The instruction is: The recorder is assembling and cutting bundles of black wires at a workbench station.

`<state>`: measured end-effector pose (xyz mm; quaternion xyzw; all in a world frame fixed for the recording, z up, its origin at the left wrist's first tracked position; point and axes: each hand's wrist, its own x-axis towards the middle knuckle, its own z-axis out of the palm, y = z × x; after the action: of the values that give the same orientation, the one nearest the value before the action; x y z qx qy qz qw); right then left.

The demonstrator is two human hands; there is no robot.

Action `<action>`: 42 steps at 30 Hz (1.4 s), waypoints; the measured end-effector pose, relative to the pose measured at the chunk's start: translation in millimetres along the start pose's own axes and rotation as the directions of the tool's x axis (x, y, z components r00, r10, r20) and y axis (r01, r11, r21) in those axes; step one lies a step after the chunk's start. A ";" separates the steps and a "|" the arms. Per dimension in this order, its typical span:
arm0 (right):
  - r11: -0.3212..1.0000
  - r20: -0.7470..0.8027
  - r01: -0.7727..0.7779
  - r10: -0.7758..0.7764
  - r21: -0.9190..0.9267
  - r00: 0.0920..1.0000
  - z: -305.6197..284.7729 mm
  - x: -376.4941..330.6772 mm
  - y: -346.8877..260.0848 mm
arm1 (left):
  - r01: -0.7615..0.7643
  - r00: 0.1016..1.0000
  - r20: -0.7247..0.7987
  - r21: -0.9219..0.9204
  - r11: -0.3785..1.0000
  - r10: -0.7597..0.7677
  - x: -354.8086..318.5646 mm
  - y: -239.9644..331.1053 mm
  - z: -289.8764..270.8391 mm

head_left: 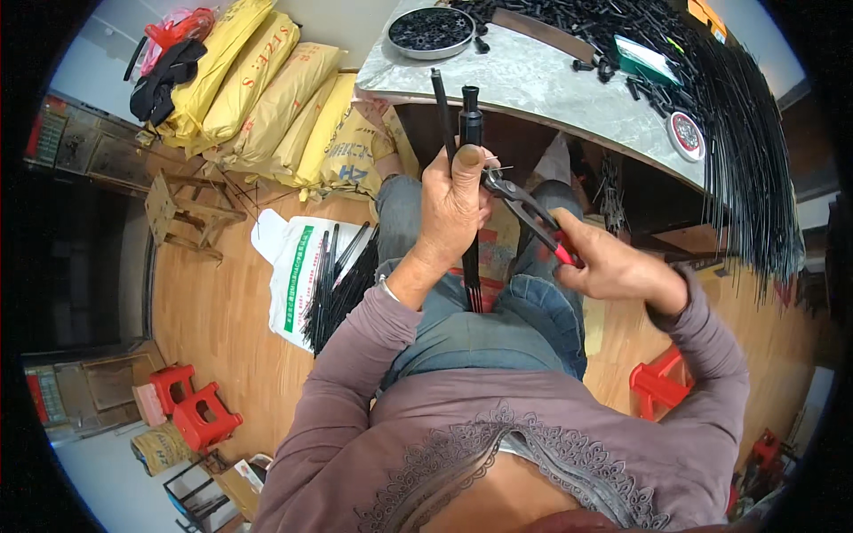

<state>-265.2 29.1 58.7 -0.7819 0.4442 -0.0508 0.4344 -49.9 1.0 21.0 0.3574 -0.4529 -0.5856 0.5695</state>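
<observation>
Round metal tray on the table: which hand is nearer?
Left. In the picture, the left hand is almost straight below the tray; the right hand, gripping red-handled pliers, is lower and farther right.

Pliers [533, 220]: dark metal seen at the shafts, smooth red plastic-looking grip [565, 250]. Tube [472, 124]: black, plastic-looking, highlights picked up along it. Strands [737, 133]: black, glossy; exact material can't be told. Table [533, 86]: smooth, grey-marbled, faint sheen. Tray [428, 56]: metal-looking rim. Sacks [267, 98] seen as creased yellow plastic-like sheeting. Stool [206, 417]: smooth red plastic. Chair [162, 213]: plain wood. Floor [213, 311]: wood-look, smooth, light reflected softly. Jeans [471, 342]: matt denim. Top [346, 364]: matt cloth, edged with lace.
</observation>
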 end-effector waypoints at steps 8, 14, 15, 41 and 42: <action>0.949 -0.435 0.175 -0.278 -0.262 0.856 34.7 9.9 -3.4 | 0.006 0.999 -0.045 0.019 1.000 -0.005 3.1 0.3 -8.3; 0.991 -0.363 0.090 -0.119 -0.095 0.924 29.4 3.4 -1.5 | -0.032 0.999 -0.041 0.080 0.996 0.035 2.5 5.1 -6.2; 0.967 -0.202 0.070 -0.019 0.246 0.979 20.4 1.5 -5.8 | -0.028 0.999 -0.037 0.080 0.996 0.031 2.1 3.9 -8.3; 0.961 -0.221 0.119 -0.063 0.249 0.973 0.5 -14.1 -17.1 | -0.010 0.999 0.051 -0.013 1.000 0.011 -1.4 1.5 -11.7; 0.961 -0.212 0.122 -0.069 0.248 0.975 3.1 -14.8 -16.5 | -0.012 0.999 0.039 -0.013 1.000 0.012 -2.3 0.4 -12.6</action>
<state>-261.9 45.8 73.2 -0.7298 0.4370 -0.2081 0.4828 -37.8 1.8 17.0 0.3395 -0.4625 -0.5918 0.5662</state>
